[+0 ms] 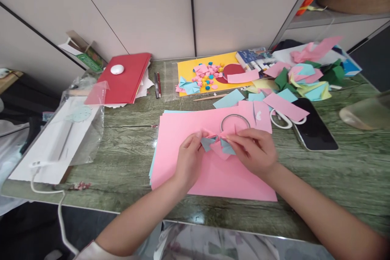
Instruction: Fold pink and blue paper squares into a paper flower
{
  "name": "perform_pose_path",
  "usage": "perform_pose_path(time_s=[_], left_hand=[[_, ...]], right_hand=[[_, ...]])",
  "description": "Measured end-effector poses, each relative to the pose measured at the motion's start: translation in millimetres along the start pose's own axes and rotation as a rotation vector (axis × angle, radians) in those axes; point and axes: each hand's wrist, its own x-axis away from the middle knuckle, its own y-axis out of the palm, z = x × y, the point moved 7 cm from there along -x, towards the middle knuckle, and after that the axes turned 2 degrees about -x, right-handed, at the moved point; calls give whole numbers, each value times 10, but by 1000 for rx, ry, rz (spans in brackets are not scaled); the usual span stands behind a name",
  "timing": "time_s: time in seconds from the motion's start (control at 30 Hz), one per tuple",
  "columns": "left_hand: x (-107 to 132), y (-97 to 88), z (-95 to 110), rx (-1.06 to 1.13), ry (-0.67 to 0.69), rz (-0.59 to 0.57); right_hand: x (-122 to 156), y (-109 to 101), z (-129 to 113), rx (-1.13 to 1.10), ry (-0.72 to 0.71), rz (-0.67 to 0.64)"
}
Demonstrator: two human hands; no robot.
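Between both hands is a folded paper piece (224,155), pink with blue-grey folded parts, held above a stack of pink paper (183,170). My left hand (190,154) pinches its left side between thumb and fingers. On the other side, my right hand (256,148) grips the right part with the thumb and fingertips pressed together. Just behind the piece, a thin ring that looks like a tape roll (234,115) lies on the pink sheet. The fingers hide parts of the folds.
White-handled scissors (280,120) and a black phone (318,128) lie at the right, beside a glass (365,113). Paper scraps (230,98) and a yellow sheet (185,71) with small coloured balls lie behind. A red folder (122,83) and a white power strip (57,142) are leftward.
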Motion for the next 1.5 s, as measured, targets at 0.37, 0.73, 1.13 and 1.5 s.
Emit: perform_pose_path(time_s=[0.37,0.73,1.13,1.5], left_hand=[[40,-69,43,-218,116,101],[101,-3,364,-595,463,126],[126,-41,299,-473,461,243],[30,-80,257,-390,328,207]], right_hand=[[8,41,-16,-22,36,21],[4,102,15,-48,160,-37],[-9,74,35,-91,229,-2],[-17,88,64,-102,281,-1]])
